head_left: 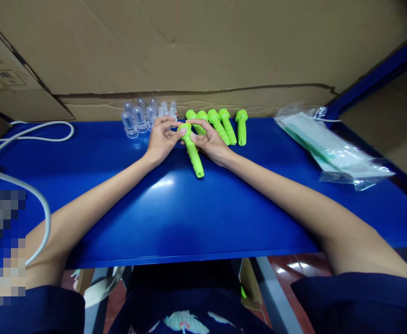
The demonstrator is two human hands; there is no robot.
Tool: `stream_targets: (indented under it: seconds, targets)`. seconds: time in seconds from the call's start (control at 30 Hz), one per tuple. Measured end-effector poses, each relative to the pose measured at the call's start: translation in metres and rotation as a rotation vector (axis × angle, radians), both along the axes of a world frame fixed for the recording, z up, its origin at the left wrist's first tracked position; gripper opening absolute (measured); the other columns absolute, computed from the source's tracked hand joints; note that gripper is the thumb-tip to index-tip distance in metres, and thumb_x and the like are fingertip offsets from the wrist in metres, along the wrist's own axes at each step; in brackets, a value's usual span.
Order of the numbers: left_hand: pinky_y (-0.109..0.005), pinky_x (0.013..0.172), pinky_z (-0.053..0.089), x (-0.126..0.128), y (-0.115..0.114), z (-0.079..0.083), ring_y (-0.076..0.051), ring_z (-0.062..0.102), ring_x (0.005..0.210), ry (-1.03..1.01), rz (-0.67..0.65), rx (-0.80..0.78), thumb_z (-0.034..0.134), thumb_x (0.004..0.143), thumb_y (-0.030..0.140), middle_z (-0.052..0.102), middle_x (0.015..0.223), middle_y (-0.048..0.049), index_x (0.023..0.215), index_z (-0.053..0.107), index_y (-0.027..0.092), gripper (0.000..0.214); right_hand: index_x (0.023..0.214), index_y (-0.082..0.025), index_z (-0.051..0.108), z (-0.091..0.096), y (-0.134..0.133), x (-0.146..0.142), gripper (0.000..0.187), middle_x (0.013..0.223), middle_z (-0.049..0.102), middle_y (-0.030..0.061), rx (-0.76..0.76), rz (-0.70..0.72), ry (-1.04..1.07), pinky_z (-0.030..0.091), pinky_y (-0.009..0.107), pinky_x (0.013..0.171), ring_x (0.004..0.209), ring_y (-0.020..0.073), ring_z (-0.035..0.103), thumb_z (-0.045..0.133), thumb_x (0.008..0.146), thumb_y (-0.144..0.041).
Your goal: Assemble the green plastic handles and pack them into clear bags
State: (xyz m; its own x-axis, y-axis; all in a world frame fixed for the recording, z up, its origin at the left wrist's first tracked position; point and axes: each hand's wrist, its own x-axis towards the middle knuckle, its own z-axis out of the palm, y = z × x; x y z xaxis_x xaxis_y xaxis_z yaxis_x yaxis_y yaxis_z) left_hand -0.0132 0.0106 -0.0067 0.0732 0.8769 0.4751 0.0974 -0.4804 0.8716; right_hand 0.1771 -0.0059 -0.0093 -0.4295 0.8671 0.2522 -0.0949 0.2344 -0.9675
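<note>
A lime-green flashlight (195, 160) with a wide round head and a grooved handle is held between my two hands, above the blue table (175, 218). Its handle slants down toward me. My left hand (163, 139) pinches the left side of the head, thumb in front. From the other side, my right hand (210, 141) grips the head with thumb and fingers. Something orange shows at the top of the head, partly covered by fingertips. Behind my right hand lies a row of similar green flashlights (222, 125), with one more (241, 127) slightly apart.
Several clear plastic cylinders (130, 125) stand at the back left, beside smaller clear pieces (172, 109). A clear plastic bag (335, 144) with white and green contents lies on the right. White cable (47, 204) loops at the left. Cardboard (189, 51) walls the back.
</note>
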Motion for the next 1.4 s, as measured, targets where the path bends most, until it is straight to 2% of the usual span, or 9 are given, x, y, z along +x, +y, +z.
stream_targets:
  seconds: [0.23, 0.47, 0.73, 1.0, 1.17, 1.27, 1.4]
  targets:
    - [-0.029, 0.077, 0.063, 0.002, -0.003, 0.001, -0.016, 0.065, 0.092, 0.0, 0.024, 0.015, 0.082, 0.062, 0.081, 0.057, 0.121, -0.0104, 0.095, 0.079, 0.02, 0.07, 0.137, -0.03, 0.046, 0.003, -0.002, 0.0, 0.074, 0.094, 0.075, 0.0014, 0.015, -0.022, -0.026, 0.055, 0.027, 0.06, 0.084, 0.0195, 0.073, 0.077, 0.081, -0.068]
    - [-0.026, 0.074, 0.061, 0.003, -0.009, 0.004, -0.017, 0.065, 0.095, 0.026, 0.062, 0.042, 0.08, 0.066, 0.079, 0.056, 0.12, -0.0114, 0.099, 0.078, 0.019, 0.068, 0.139, -0.029, 0.048, 0.005, -0.005, -0.001, 0.075, 0.099, 0.076, 0.0041, 0.002, -0.036, -0.036, 0.058, 0.03, 0.065, 0.088, 0.0211, 0.073, 0.077, 0.082, -0.066]
    - [-0.025, 0.076, 0.06, 0.004, -0.009, 0.001, -0.017, 0.066, 0.099, 0.038, 0.092, 0.05, 0.08, 0.071, 0.074, 0.059, 0.12, -0.0099, 0.097, 0.073, 0.02, 0.061, 0.137, -0.03, 0.05, 0.003, -0.004, -0.002, 0.071, 0.098, 0.075, 0.0032, 0.016, -0.037, -0.031, 0.056, 0.029, 0.063, 0.087, 0.0204, 0.072, 0.077, 0.082, -0.066]
    - [-0.026, 0.074, 0.061, 0.005, -0.007, -0.003, -0.018, 0.067, 0.099, -0.011, 0.076, 0.049, 0.084, 0.07, 0.07, 0.059, 0.118, -0.0102, 0.09, 0.072, 0.019, 0.057, 0.13, -0.028, 0.052, 0.001, -0.003, -0.002, 0.066, 0.092, 0.075, 0.0019, 0.021, -0.054, -0.02, 0.053, 0.027, 0.06, 0.084, 0.0194, 0.072, 0.078, 0.081, -0.065]
    - [-0.024, 0.074, 0.06, 0.006, -0.011, 0.0, -0.018, 0.067, 0.101, 0.024, 0.099, 0.056, 0.084, 0.077, 0.06, 0.059, 0.116, -0.0082, 0.092, 0.072, 0.02, 0.044, 0.129, -0.029, 0.052, -0.001, -0.002, -0.002, 0.066, 0.097, 0.076, 0.0028, 0.028, -0.066, -0.031, 0.054, 0.028, 0.061, 0.085, 0.02, 0.072, 0.076, 0.082, -0.068]
    - [-0.024, 0.074, 0.06, 0.007, -0.014, 0.002, -0.016, 0.067, 0.098, 0.053, 0.107, 0.061, 0.082, 0.08, 0.057, 0.059, 0.117, -0.0081, 0.093, 0.071, 0.02, 0.041, 0.129, -0.029, 0.051, -0.001, -0.003, -0.003, 0.067, 0.098, 0.076, 0.0037, 0.022, -0.07, -0.025, 0.055, 0.029, 0.063, 0.087, 0.021, 0.074, 0.077, 0.081, -0.068]
    - [-0.021, 0.068, 0.059, 0.008, -0.015, 0.003, -0.013, 0.067, 0.087, 0.054, 0.102, 0.109, 0.08, 0.081, 0.061, 0.058, 0.114, -0.0078, 0.091, 0.07, 0.018, 0.045, 0.125, -0.028, 0.05, 0.001, -0.006, -0.003, 0.066, 0.092, 0.076, 0.0021, 0.027, -0.062, 0.01, 0.054, 0.027, 0.059, 0.08, 0.019, 0.073, 0.079, 0.08, -0.067]
